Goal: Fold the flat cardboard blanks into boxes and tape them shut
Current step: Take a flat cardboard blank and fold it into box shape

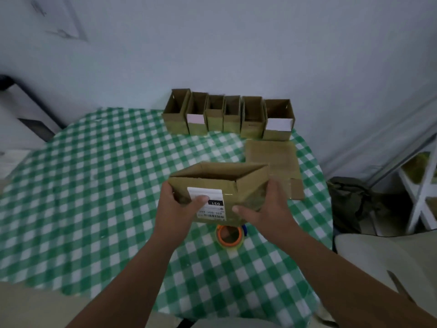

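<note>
I hold a brown cardboard box point(227, 185) above the table, its open top facing away from me and a white shipping label on the near face. My left hand point(179, 204) grips its left side, thumb on the label. My right hand point(264, 207) grips the right side, thumb across the near face. A roll of clear tape with an orange core point(229, 236) lies on the tablecloth just under the box. A flat cardboard blank point(274, 162) lies behind the box to the right.
Several folded open boxes point(227, 117) stand in a row at the table's far edge against the wall. The round table wears a green checked cloth point(94, 185). A white shelf point(421, 185) and a dark bag point(350, 200) stand at the right.
</note>
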